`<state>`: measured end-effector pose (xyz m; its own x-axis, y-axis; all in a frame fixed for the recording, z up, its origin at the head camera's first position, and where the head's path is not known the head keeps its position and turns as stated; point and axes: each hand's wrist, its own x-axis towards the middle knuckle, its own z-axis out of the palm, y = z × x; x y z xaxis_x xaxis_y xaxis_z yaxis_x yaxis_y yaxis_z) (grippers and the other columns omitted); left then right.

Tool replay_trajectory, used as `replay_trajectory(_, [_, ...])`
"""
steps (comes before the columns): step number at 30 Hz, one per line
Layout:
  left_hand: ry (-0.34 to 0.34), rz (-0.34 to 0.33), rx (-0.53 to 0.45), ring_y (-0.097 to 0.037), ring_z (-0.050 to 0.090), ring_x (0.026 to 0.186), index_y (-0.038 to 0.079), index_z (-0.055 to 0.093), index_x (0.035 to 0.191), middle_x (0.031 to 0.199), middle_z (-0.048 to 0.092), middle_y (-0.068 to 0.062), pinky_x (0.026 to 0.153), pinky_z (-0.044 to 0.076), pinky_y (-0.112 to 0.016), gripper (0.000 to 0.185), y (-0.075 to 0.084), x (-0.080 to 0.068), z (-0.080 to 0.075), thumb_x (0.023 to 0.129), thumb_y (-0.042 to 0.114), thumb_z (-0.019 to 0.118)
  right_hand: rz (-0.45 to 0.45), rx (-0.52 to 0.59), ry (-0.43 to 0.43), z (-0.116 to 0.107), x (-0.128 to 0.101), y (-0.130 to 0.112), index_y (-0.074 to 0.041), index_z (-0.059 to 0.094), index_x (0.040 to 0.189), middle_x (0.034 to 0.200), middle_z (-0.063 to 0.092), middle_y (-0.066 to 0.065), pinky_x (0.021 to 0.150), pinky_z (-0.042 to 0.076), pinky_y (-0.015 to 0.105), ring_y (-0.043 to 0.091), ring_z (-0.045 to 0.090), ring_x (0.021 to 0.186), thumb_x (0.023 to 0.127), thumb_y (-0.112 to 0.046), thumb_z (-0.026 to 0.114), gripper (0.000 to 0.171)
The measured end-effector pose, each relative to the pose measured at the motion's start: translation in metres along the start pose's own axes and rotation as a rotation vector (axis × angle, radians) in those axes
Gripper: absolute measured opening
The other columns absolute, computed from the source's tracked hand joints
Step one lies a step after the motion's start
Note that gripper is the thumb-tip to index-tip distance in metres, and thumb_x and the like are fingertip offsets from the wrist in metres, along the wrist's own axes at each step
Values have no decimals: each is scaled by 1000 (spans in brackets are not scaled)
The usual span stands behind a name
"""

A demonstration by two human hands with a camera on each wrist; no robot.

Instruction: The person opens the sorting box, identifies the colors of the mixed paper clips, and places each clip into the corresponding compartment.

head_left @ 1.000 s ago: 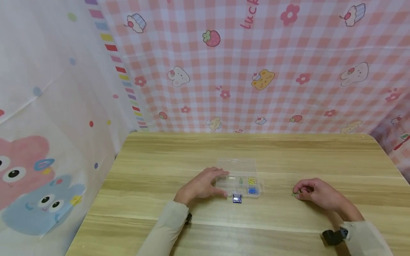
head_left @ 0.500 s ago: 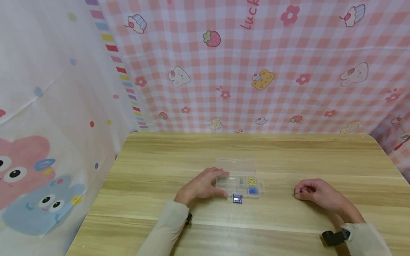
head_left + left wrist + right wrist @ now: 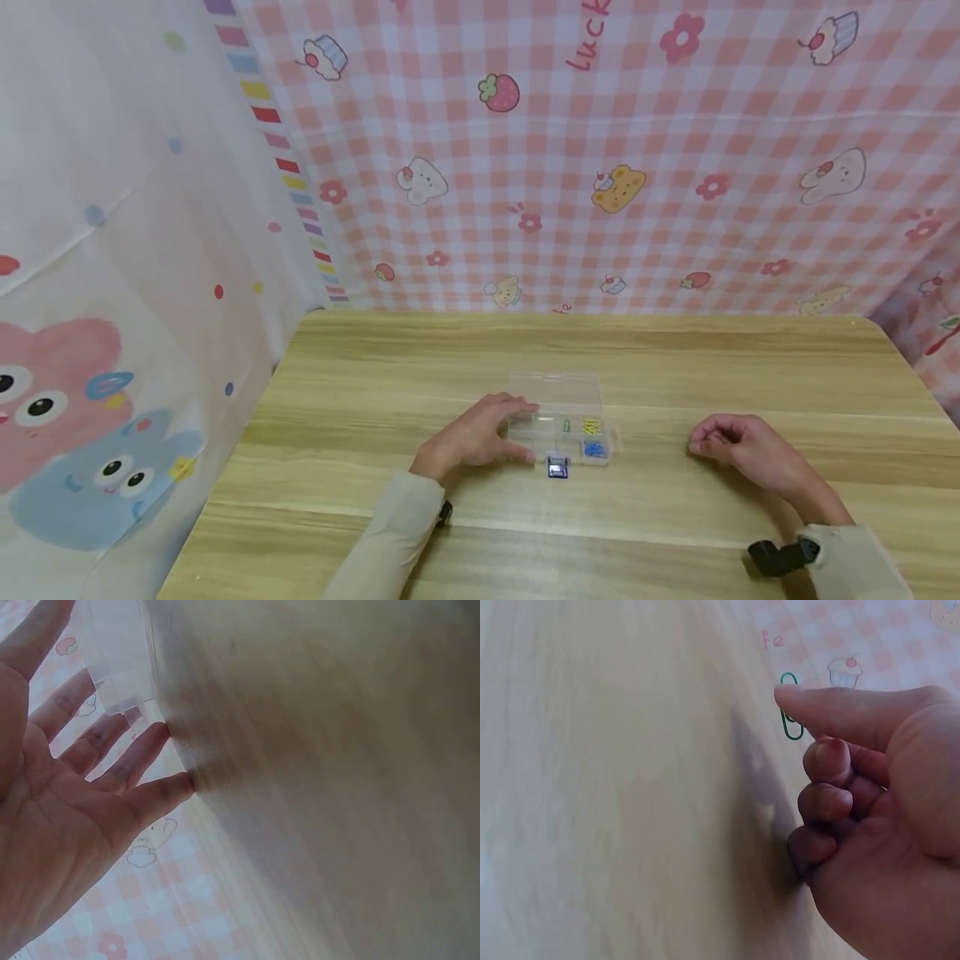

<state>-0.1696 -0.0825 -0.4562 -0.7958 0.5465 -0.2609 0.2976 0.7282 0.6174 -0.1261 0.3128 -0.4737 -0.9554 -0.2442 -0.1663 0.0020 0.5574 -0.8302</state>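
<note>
A clear plastic compartment box (image 3: 543, 461) stands on the table with its transparent lid (image 3: 555, 390) raised back. Yellow pieces (image 3: 591, 427) and blue pieces (image 3: 595, 449) fill two compartments at its right end, and a green paper clip (image 3: 566, 426) lies in another. My left hand (image 3: 480, 429) rests at the box's left end, thumb by the near edge, fingers extended along the far side. In the left wrist view, two of its fingertips meet the tabletop. To the right of the box, my right hand (image 3: 742, 450) pinches a green paper clip (image 3: 793, 735) between thumb and index finger, other fingers curled.
A small dark-blue tab with a pale panel (image 3: 557, 467) sits at the box's front edge. The wooden table (image 3: 375, 358) ends at a pink checked cloth (image 3: 465, 167) behind and a white printed cloth (image 3: 180, 250) on the left.
The right hand's paper clip, whose green showed beyond the fingertips earlier, is now hidden by the fingers in the head view. The left hand stays at the box.
</note>
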Motion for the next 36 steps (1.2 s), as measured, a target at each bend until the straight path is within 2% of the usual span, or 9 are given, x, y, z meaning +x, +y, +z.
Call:
replay_trajectory(4, [-2,-6,-6,-25,31,146,28,48,147,158,36,-4,117,31,-48,71,-1,0,0,84,43,77,-6,-38,40,4,5,-7,-4,70,96,75,57,-2,54,42,23,5,47,65,94,-19,69,16])
replay_trajectory(8, [0,0,0,-25,31,145,28,48,147,157,36,-4,117,31,-47,71,-1,0,1,84,43,77,-14,-20,44,7,10,-17,-2,69,99,76,59,2,52,43,23,8,49,63,95,-17,67,16])
replay_trajectory(12, [2,13,8,-25,33,144,27,49,147,156,38,-5,117,32,-47,71,0,0,1,84,42,77,-39,5,28,11,17,-30,0,68,100,82,64,8,53,43,24,10,49,65,97,-11,63,13])
replay_trajectory(20, [7,13,9,-25,33,144,26,49,147,156,39,-4,117,33,-46,71,0,-1,0,84,42,78,-97,20,7,25,33,-59,0,69,96,80,58,6,56,42,22,7,47,68,94,-4,63,8])
replay_trajectory(23, [4,8,10,-24,33,144,27,49,147,156,39,-4,117,33,-46,71,0,-1,0,84,42,78,-125,16,1,29,38,-68,-1,69,95,80,58,5,57,41,22,7,47,69,94,-4,63,7])
replay_trajectory(36, [-2,1,3,-23,35,143,28,49,147,155,39,-3,116,33,-46,71,-1,0,0,84,42,78,-136,-11,-36,48,56,-89,-5,69,92,81,58,5,62,42,22,16,50,75,94,-5,64,6])
